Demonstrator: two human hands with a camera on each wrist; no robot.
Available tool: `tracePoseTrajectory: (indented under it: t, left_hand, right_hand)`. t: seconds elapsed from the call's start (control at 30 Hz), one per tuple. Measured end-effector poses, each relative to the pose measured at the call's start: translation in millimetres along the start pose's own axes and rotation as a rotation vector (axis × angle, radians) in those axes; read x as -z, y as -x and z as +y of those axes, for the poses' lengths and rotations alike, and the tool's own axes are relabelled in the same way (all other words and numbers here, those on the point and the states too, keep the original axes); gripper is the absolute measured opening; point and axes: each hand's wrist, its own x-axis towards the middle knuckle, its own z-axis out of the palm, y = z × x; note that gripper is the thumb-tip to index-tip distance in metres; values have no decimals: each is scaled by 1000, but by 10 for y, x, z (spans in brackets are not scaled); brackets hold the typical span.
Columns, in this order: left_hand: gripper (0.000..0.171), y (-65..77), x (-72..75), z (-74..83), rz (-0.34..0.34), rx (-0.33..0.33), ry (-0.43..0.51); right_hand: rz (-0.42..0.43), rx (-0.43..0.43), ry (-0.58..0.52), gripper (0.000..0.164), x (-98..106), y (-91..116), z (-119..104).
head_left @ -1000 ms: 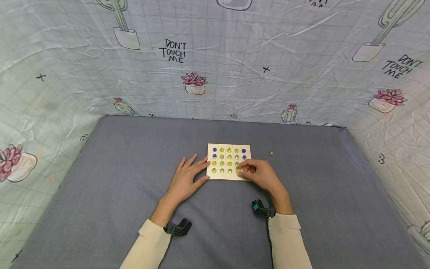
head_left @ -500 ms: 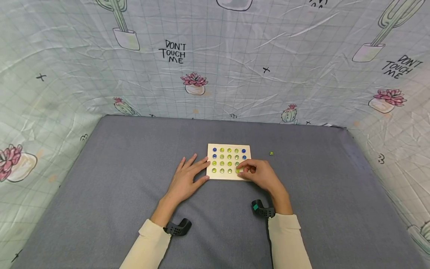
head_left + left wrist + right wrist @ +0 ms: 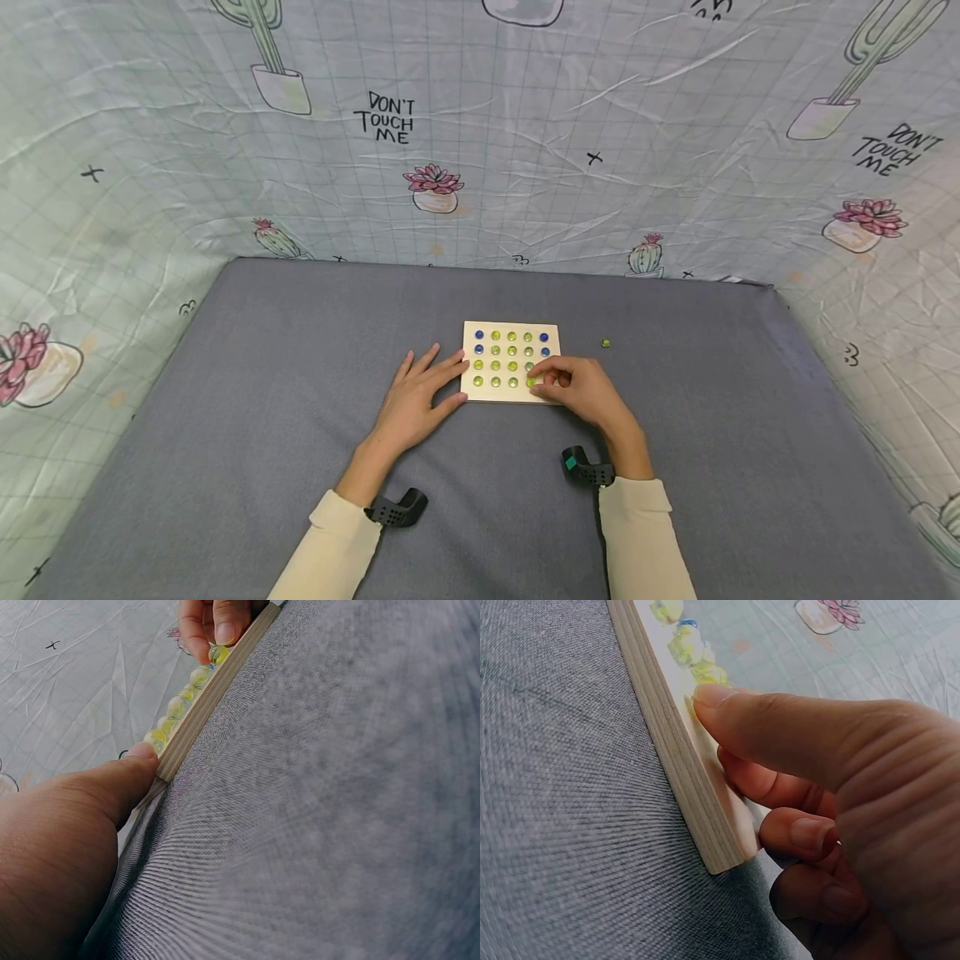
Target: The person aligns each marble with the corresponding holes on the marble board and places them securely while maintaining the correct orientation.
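A pale wooden board (image 3: 496, 397) lies flat on the grey cloth, with rows of glass marbles on it. Most marbles are yellow-green; blue ones sit at the far left and far right corners. My left hand (image 3: 411, 405) is spread, with thumb and fingertips against the board's left edge. In the left wrist view its thumb (image 3: 141, 754) touches the board's corner beside the marbles. My right hand (image 3: 588, 390) pinches a yellow-green marble (image 3: 531, 382) in the nearest row between thumb and index finger. Its other fingers are curled over the board's right side.
One loose yellow-green marble (image 3: 606, 342) lies on the grey cloth (image 3: 315, 358) to the right of the board. A patterned fabric backdrop (image 3: 510, 125) rises behind and at both sides. Black wrist cameras (image 3: 401, 507) sit on both wrists.
The pinched marble has shifted very slightly left in the nearest row. The left hand and the board look unmoved.
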Motion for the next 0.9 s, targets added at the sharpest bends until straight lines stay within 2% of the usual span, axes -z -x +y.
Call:
tracePoseTrajectory:
  t: [0.47, 0.73, 0.9]
  left_hand:
    - [50, -4, -3, -3, -3, 2, 3]
    - [50, 4, -7, 0, 0, 3, 1]
    - [51, 7, -11, -2, 3, 1, 1]
  right_hand:
    - [42, -9, -40, 11, 34, 10, 1]
    - [136, -4, -46, 10, 82, 30, 50]
    - [225, -20, -61, 12, 114, 35, 70]
